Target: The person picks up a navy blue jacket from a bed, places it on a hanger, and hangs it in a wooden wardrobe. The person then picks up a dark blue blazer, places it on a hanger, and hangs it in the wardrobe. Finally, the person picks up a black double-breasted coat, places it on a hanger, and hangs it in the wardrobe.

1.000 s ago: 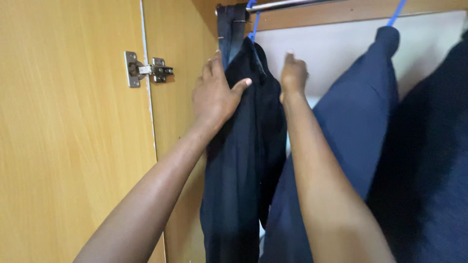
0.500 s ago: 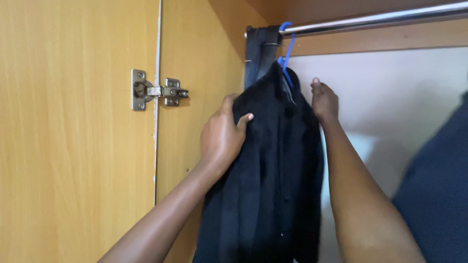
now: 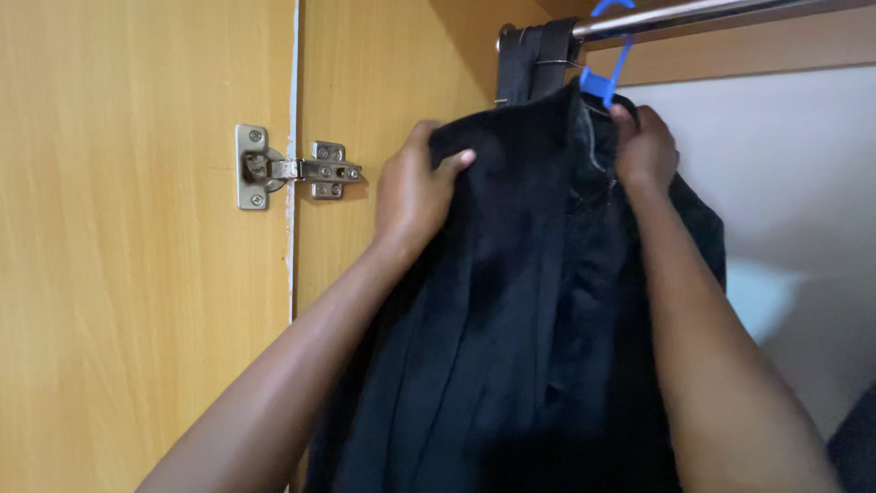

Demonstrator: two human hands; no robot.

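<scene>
The black jacket (image 3: 520,319) hangs on a blue hanger (image 3: 602,82) whose hook is over the metal rail (image 3: 693,14) at the top of a wooden wardrobe, close to its left side wall (image 3: 383,82). The left hand (image 3: 415,196) grips the jacket's left shoulder, its fingers (image 3: 438,151) curled over the cloth with the thumb pressed on the front. The right hand (image 3: 646,151) closes around the collar just under the hanger's neck, its fingers bunched tight on the fabric. Dark trousers (image 3: 538,64) hang from the rail just behind the jacket. A metal hinge (image 3: 297,169) joins the wardrobe door (image 3: 137,256) to the side wall.
</scene>
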